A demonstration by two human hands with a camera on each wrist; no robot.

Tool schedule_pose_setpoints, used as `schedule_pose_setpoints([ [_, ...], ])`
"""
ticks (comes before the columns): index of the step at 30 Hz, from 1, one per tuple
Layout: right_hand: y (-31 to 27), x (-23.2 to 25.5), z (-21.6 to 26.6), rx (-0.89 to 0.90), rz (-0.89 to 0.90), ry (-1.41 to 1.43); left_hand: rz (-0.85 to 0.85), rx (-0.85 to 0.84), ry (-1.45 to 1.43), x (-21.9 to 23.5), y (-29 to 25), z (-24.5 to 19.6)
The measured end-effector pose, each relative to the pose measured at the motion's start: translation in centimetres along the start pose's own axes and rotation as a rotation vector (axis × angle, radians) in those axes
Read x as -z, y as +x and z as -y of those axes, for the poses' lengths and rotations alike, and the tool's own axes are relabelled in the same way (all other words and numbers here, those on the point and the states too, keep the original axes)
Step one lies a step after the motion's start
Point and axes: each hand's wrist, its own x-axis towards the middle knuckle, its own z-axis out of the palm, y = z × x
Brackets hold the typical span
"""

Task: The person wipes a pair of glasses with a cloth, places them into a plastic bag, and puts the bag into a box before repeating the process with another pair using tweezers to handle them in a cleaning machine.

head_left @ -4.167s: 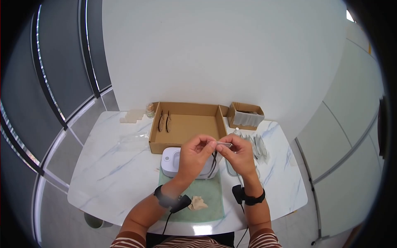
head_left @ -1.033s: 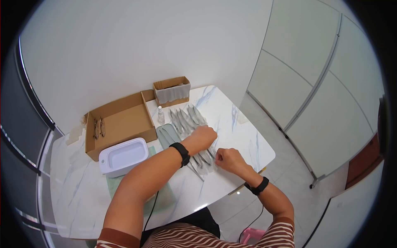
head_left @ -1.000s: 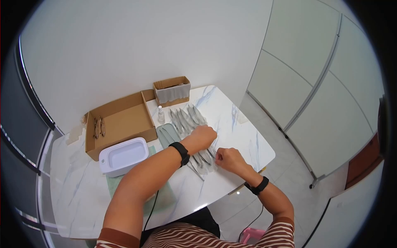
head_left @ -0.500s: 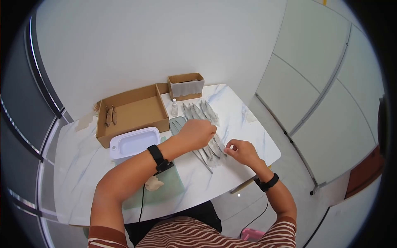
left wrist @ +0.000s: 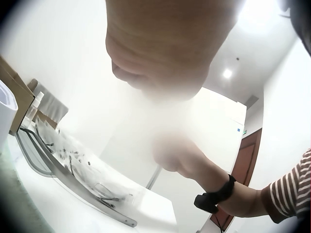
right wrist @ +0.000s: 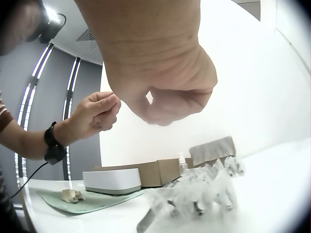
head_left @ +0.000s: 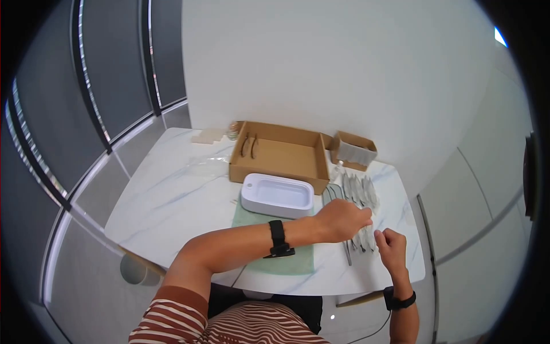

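Observation:
Above the right part of the table, my left hand (head_left: 344,221) has its fingers curled, thumb against the index finger in the right wrist view (right wrist: 99,111). My right hand (head_left: 392,249) is a little nearer the right edge, fingers also curled, a small gap between thumb and fingers (right wrist: 165,92). Nothing held shows in either. Below them lie several clear plastic packets (head_left: 366,189) with slim curved tools inside, seen also as packets (left wrist: 77,160) in the left wrist view. A long metal tool (left wrist: 87,191) lies beside them, partly over a grey-green tray (head_left: 327,198).
A pale basin (head_left: 275,207) stands by a green mat (head_left: 292,265) with a crumpled beige cloth (right wrist: 72,195) on it. Behind are a wide cardboard box (head_left: 275,175) holding two slim dark tools, a small bottle (head_left: 338,167) and a smaller box (head_left: 366,143). Clear film (head_left: 209,166) lies left.
The head view has turned left. Both hands stay near the packets, having left the place above the basin where they met some seconds ago, with a thin item between them.

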Motion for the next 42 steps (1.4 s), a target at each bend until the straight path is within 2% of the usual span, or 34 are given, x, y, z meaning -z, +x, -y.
schedule_pose_setpoints([
  [2,0.3,-0.8,1.9,0.078,0.012,0.017,-0.035,-0.072,0.026,1.1,-0.8,-0.2],
  [4,0.6,-1.9,3.7,0.187,-0.074,0.165,-0.076,-0.087,0.054,2.4,-1.9,0.2],
  [6,1.0,-2.7,5.7,0.248,-0.081,0.207,-0.274,-0.152,0.039,4.0,-3.3,1.0],
  [7,1.2,-3.1,6.6,0.295,-0.095,0.242,-0.276,-0.145,0.049,5.0,-4.0,1.8],
  [9,1.6,-4.0,8.0,0.335,-0.073,0.277,-0.444,-0.201,0.18,7.8,-5.7,4.3],
  [11,1.9,-5.1,9.5,0.371,-0.043,0.306,-0.489,-0.051,0.222,10.8,-8.0,7.2],
  [12,2.0,-5.8,10.4,0.386,-0.012,0.338,-0.411,0.057,0.434,12.5,-9.5,8.8],
  [13,2.2,-6.6,11.2,0.402,0.018,0.371,-0.456,-0.027,0.499,14.4,-10.8,10.8],
  [14,2.4,-7.4,11.9,0.406,0.029,0.373,-0.497,0.03,0.485,15.8,-12.2,11.8],
  [15,2.5,-8.1,12.6,0.392,0.082,0.371,-0.522,0.227,0.461,16.4,-14.0,14.0],
  [16,2.7,-8.7,13.4,0.38,0.133,0.368,-0.456,0.318,0.512,17.3,-15.7,15.6],
  [17,2.8,-9.4,14.3,0.363,0.157,0.382,-0.314,0.464,0.552,18.1,-17.5,17.0],
  [18,3.0,-10.1,15.0,0.369,0.162,0.382,-0.321,0.469,0.554,18.3,-19.2,18.5],
  [20,3.6,-11.4,16.3,0.436,0.227,0.383,-0.028,0.575,0.72,17.9,-22.0,21.2],
  [26,4.0,-14.2,20.0,0.511,0.294,0.442,0.117,0.555,0.807,15.5,-24.2,24.5],
  [33,4.1,-16.1,20.5,0.531,0.333,0.493,0.143,0.503,0.819,15.0,-24.2,24.9],
  [35,4.2,-16.2,20.4,0.497,0.357,0.514,0.038,0.539,0.812,15.3,-24.5,24.0],
  [36,4.3,-16.3,20.3,0.491,0.344,0.526,0.05,0.528,0.82,15.7,-24.6,23.0],
  [38,4.6,-16.7,19.9,0.471,0.384,0.579,-0.275,0.618,0.693,16.6,-24.8,20.5],
  [39,4.7,-16.9,19.9,0.464,0.371,0.596,-0.405,0.58,0.695,17.0,-24.7,18.9],
  [40,4.8,-17.2,20.1,0.437,0.373,0.674,-0.39,0.57,0.705,17.4,-24.3,17.2],
  [42,5.2,-18.0,20.1,0.405,0.362,0.76,-0.617,0.489,0.52,17.8,-22.7,13.7],
])
